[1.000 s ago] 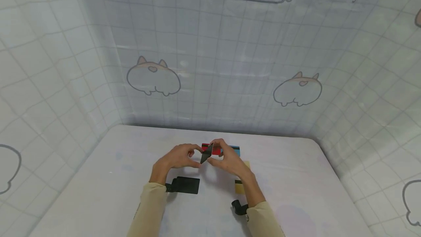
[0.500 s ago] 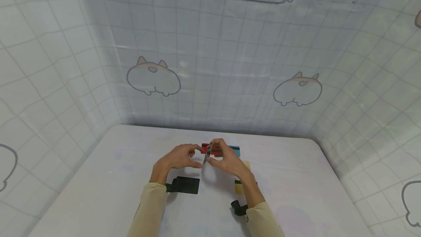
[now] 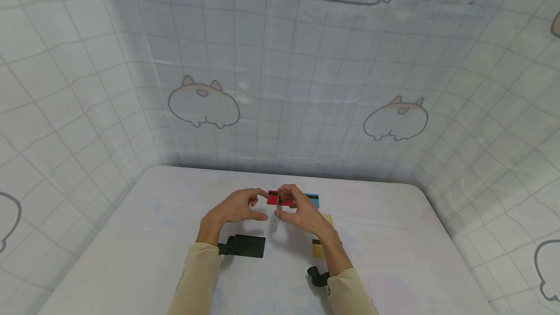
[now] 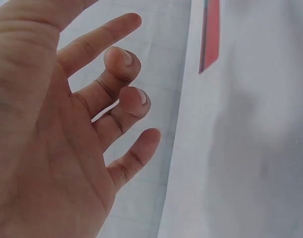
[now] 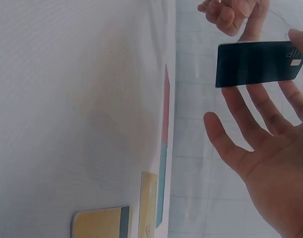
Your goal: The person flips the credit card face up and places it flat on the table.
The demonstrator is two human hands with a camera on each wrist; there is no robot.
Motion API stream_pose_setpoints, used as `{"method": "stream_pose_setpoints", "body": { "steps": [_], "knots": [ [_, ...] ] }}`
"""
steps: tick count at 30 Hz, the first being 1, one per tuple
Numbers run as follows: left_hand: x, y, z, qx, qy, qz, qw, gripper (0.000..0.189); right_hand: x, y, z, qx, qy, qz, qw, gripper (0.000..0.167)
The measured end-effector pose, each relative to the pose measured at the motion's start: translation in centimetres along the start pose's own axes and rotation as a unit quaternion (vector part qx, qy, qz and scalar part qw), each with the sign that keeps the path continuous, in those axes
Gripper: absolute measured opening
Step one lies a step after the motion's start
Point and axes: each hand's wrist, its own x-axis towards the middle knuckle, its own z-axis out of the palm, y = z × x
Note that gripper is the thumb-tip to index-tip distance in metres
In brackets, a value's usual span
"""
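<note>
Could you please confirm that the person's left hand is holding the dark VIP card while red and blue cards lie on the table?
Not quite: the right wrist view shows the right hand holding the dark VIP card. The red card and blue card do lie on the table.

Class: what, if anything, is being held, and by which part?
The right hand holds a dark, rectangular, plastic-looking card lettered VIP by opposite edges, between thumb and fingers; the left hand holds nothing.

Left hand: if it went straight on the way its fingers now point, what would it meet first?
Probably the dark VIP card held in the right hand, though depth is unclear in the head view.
</note>
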Motion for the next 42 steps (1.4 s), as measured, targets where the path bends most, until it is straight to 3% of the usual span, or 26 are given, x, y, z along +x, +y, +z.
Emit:
{"method": "stream_pose_setpoints", "body": {
  "steps": [12,25,32,42],
  "knots": [
    [-0.2,0.5,-0.7,-0.026,0.002,0.025,0.9993,0.062,-0.1,0.0,-0.2,-0.048,0.009,-0.001,0.9988,0.057],
    [-0.2,1.1,-0.9,-0.019,0.023,0.068,0.9972,0.059,0.0,-0.1,-0.3,-0.073,0.001,0.009,0.9973,0.064],
    [-0.1,1.2,-0.7,-0.023,0.029,0.065,0.9972,0.056,0.1,0.2,-0.2,-0.103,-0.008,-0.008,0.9946,0.062],
    [-0.4,1.1,-0.9,-0.027,0.031,0.060,0.9974,0.050,0.1,0.7,-0.2,-0.108,-0.027,0.004,0.9938,0.060]
  ]
}}
